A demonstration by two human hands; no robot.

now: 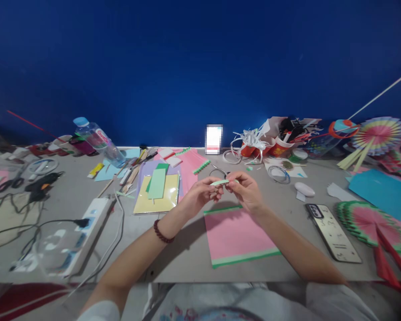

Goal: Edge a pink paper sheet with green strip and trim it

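Fingertips at work here, as the left hand [205,192] and right hand [246,191] pinch a pale green strip [219,182] near the far edge of a pink sheet [239,236], the right forearm blocking part of it! Green cards [157,183] top a yellow packet [142,203] to the left, while a phone [336,234] lies beside a paper fan [361,218] off right.

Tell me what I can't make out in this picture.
In the head view:
Pale green strip: partly covered by the left hand and right hand.
Pink sheet: upper right corner hidden behind the right arm.
Phone: case lettering too small.
Upright white rectangle: contents lost to pixelation.
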